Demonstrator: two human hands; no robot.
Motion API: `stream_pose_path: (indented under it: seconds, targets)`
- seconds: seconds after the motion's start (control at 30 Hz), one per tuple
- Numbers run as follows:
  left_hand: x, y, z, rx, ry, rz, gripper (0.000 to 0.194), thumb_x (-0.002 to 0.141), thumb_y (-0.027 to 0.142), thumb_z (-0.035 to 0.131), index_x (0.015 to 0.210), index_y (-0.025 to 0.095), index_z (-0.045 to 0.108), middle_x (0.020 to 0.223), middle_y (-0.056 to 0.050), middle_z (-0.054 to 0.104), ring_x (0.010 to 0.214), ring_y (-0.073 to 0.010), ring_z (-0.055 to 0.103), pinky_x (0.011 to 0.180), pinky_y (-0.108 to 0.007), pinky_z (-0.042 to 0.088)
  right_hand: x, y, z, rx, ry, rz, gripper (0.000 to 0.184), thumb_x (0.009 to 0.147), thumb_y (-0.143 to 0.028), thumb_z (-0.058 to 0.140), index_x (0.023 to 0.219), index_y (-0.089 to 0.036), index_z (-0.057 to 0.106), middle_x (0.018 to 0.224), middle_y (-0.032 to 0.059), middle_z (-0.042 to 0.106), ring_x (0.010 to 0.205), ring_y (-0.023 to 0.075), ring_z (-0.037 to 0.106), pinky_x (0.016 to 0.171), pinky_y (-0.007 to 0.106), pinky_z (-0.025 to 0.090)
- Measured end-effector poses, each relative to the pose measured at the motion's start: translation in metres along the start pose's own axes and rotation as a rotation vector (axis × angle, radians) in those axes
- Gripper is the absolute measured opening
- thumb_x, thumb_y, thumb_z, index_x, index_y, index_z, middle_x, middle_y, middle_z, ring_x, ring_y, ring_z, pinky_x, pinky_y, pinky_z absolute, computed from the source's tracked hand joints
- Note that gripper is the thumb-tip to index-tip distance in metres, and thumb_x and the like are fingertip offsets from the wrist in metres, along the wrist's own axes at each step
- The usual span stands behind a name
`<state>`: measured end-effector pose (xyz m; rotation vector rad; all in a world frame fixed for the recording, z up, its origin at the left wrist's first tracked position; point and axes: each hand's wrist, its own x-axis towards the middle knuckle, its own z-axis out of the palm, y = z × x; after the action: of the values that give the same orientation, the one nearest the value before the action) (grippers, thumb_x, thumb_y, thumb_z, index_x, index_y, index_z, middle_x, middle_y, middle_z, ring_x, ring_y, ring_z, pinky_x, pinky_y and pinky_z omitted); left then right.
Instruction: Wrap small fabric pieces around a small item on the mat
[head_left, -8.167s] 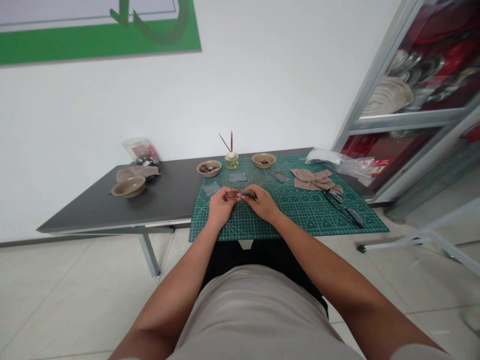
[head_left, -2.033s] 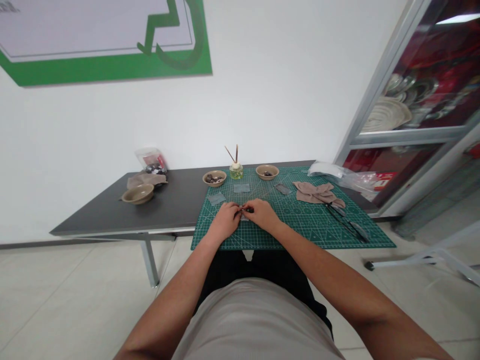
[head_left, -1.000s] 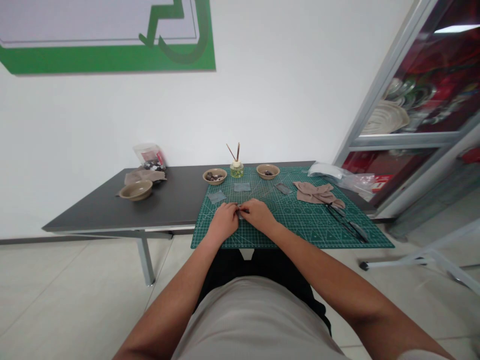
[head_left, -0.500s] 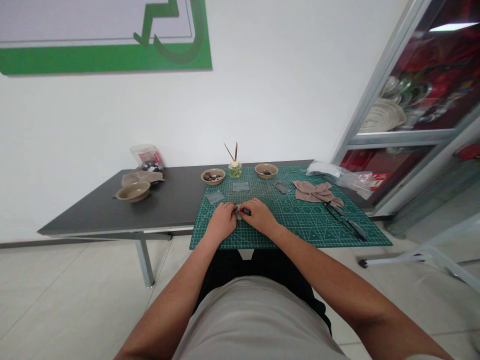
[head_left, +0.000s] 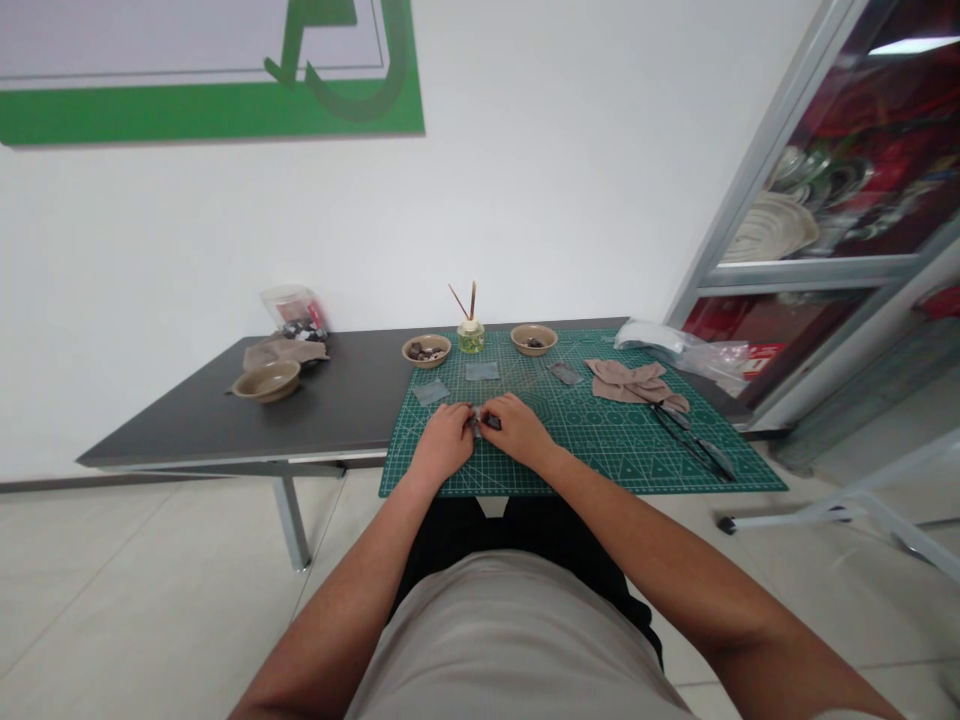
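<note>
My left hand (head_left: 448,435) and my right hand (head_left: 516,428) meet over the near part of the green cutting mat (head_left: 600,455), both with bent, closed fingers. Between them is a small greyish, translucent piece (head_left: 477,428), pinched by the left fingertips; its kind is too small to make out. A small dark lump (head_left: 493,422) shows under the fingers of my right hand. Just beyond lie flat bluish-grey squares, one on the left (head_left: 431,391) and one in the middle (head_left: 482,371). A darker grey piece (head_left: 565,373) lies farther right.
Two tan bowls, one left (head_left: 427,350) and one right (head_left: 533,340), hold dark bits at the back. A reed diffuser (head_left: 471,337) stands between them. Brown cloth (head_left: 630,384) and a dark-handled tool (head_left: 694,442) lie right. Another bowl (head_left: 267,382) sits on the dark tabletop (head_left: 337,415).
Both hands stay at nearly the same spot, with the fingers shifting only slightly. The whole view has tilted a little; nothing else has visibly moved.
</note>
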<state>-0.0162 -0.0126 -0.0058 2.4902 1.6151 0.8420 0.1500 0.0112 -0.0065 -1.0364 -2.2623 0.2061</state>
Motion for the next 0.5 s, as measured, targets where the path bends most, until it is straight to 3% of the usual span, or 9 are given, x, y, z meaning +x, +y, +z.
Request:
stream_pose_path:
  seconds: [0.37,0.5]
  targets:
    - [0.000,-0.006,-0.002,-0.107,-0.023,-0.018,0.032,0.081,0.006,0.044,0.096,0.019,0.070,0.117,-0.008,0.067,0.109,-0.0225,0.059,0.101,-0.043,0.046,-0.004,-0.014,-0.004,-0.032,-0.095,-0.030,0.014,0.091,-0.019,0.056,0.089,-0.019,0.070,0.090,0.0056,0.071,0.086,0.0187,0.056,0.084,0.031,0.040]
    - [-0.002,-0.005,-0.003,-0.070,0.033,-0.029,0.032,0.079,0.006,0.046,0.097,0.016,0.071,0.125,-0.011,0.059,0.116,-0.0240,0.055,0.103,-0.040,0.045,-0.001,-0.017,-0.007,-0.096,-0.079,0.094,0.015,0.090,-0.021,0.058,0.090,-0.020,0.073,0.083,0.0060,0.071,0.084,0.0205,0.057,0.077,0.031,0.041]
